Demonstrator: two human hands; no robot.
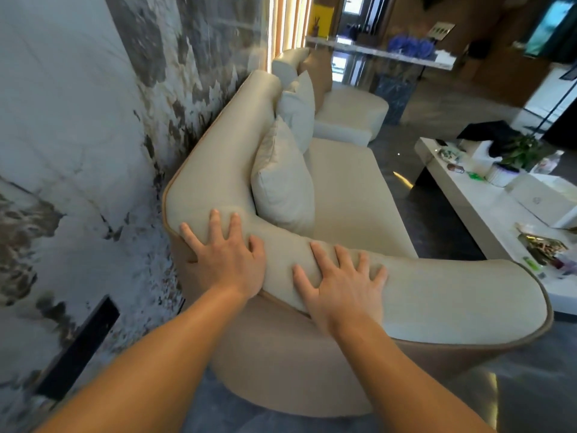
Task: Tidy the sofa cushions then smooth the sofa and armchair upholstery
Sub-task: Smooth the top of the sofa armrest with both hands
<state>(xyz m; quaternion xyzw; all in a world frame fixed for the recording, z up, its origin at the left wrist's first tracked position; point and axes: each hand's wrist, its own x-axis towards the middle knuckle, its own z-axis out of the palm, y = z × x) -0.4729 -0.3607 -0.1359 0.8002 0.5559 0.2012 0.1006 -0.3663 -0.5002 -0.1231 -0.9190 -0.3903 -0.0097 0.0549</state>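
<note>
A cream sofa [349,189] with tan piping runs along the marbled wall, seen from its near end. My left hand [224,254] lies flat with fingers spread on the near corner of the padded armrest. My right hand [340,282] lies flat beside it, further right on the same armrest [452,295]. Neither hand holds anything. Two cream cushions stand upright against the backrest, the near cushion [281,182] in front of the far cushion [299,107]. A cream armchair [346,117] sits beyond the sofa's far end.
A white low coffee table [487,210] stands to the right, carrying a potted plant [518,154], boxes and small clutter. The marbled wall [78,135] is close on the left. Dark glossy floor [437,198] lies between sofa and table. A counter [381,53] crosses the back.
</note>
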